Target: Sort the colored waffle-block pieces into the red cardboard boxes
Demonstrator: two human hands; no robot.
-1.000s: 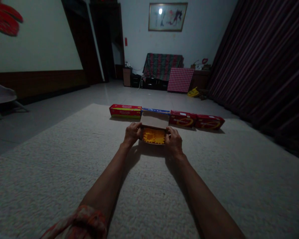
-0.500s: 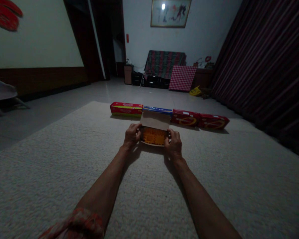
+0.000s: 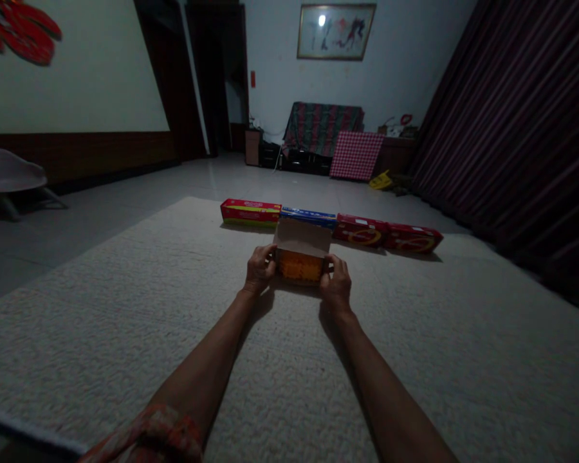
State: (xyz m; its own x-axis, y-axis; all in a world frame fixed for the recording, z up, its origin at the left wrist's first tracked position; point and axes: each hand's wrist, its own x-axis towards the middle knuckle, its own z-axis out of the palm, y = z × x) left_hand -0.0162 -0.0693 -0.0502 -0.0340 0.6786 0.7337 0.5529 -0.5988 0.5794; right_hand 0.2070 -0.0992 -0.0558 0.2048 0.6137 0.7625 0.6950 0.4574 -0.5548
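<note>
Both arms reach forward over a pale carpet (image 3: 125, 308). My left hand (image 3: 259, 269) grips the left end of a small open cardboard box (image 3: 301, 252), fingers curled round it. My right hand (image 3: 336, 283) holds the right end the same way. The box's lid flap stands up at the back, and orange-yellow pieces show inside it. The box is tipped so that its opening faces me, its lower edge at the carpet.
Behind the box a row of long boxes lies on the carpet: a red and yellow one (image 3: 249, 212), a blue one (image 3: 309, 215), and two red ones (image 3: 388, 235). A curtain (image 3: 521, 128) hangs on the right, a covered cabinet (image 3: 322, 132) stands at the far wall.
The open box has been tipped up further toward me, so less of its inside shows. Both hands stayed on its ends.
</note>
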